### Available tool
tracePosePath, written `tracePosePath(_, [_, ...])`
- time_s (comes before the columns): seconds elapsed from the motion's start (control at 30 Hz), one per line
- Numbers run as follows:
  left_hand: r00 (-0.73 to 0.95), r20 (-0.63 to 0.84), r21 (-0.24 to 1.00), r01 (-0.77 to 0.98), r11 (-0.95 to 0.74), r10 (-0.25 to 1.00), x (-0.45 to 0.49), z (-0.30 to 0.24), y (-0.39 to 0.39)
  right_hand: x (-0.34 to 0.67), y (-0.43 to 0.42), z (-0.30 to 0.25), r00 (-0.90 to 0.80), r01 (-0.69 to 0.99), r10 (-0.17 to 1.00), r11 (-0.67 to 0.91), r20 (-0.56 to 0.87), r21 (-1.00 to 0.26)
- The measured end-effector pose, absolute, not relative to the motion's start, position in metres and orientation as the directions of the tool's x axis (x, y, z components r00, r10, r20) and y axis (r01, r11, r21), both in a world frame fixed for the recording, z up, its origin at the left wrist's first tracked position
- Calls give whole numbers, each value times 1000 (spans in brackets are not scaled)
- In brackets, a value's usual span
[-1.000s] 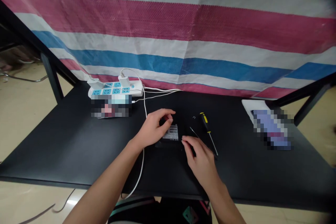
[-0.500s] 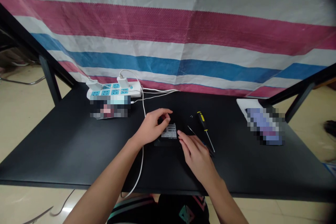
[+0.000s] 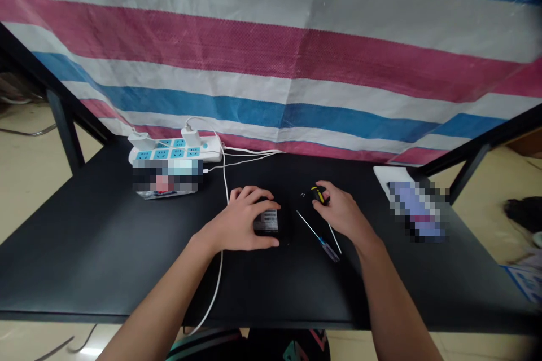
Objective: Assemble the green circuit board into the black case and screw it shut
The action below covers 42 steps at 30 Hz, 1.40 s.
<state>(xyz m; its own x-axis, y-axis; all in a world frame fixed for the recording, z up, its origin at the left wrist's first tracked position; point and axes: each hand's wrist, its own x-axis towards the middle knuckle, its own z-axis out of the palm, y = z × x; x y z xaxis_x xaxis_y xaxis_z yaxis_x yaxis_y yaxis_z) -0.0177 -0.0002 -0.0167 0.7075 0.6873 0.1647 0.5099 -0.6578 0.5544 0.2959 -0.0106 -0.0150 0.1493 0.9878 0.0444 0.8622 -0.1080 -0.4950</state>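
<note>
My left hand (image 3: 239, 223) is closed over a small black device (image 3: 266, 231), with a white barcode label (image 3: 267, 221) showing between thumb and fingers. My right hand (image 3: 341, 211) grips a yellow-and-black screwdriver (image 3: 319, 194) by its handle, and the thin shaft runs down past my palm. A slim blue-handled screwdriver (image 3: 317, 238) lies on the table just below my right hand. Tiny metal screws (image 3: 303, 194) sit by the yellow handle.
A black table (image 3: 84, 259) carries a white power strip (image 3: 175, 150) with blue sockets and plugged chargers. A white cable (image 3: 221, 259) runs past my left wrist. Pixelated items lie at left and right. A striped tarp hangs behind.
My right hand has moved off the device and closed on the yellow screwdriver. The blue-handled screwdriver now lies uncovered. My left hand has settled more fully over the device.
</note>
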Motion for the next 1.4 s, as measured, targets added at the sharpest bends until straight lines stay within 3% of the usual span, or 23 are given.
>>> tracePosePath(0.13, [730, 129, 530, 521, -669, 671, -17, -21, 0, 298, -12, 9, 188, 782, 977, -89, 98, -617])
tracePosePath(0.23, [731, 128, 519, 527, -674, 670, -16, -24, 1, 282, -10, 24, 222, 526, 893, 229, 392, -819])
tracePosePath(0.33, [721, 123, 507, 545, -668, 682, -15, -24, 2, 253, -11, 16, 298, 348, 737, 508, 607, -788])
tracePosePath(0.53, [701, 123, 508, 563, -652, 702, -14, -24, 5, 222, -33, -16, 137, 419, 653, 643, 745, -641])
tracePosePath(0.8, [700, 128, 519, 557, -648, 703, -15, -25, 4, 218, -40, 2, -146, 517, 536, 758, 831, -398])
tracePosePath(1.03, [701, 125, 545, 543, -639, 702, -14, -25, 5, 219, -44, 4, -196, 296, 648, 755, 736, -586])
tracePosePath(1.13, [699, 128, 546, 542, -638, 703, -14, -25, 5, 220, -45, 4, -177, 307, 647, 752, 742, -583])
tracePosePath(1.27, [698, 122, 538, 551, -638, 706, -13, -25, 4, 220, -46, 7, -273, 244, 666, 746, 694, -619])
tracePosePath(1.4, [699, 124, 532, 552, -642, 704, -14, -26, 4, 219, -45, 8, -178, 304, 598, 789, 781, -535])
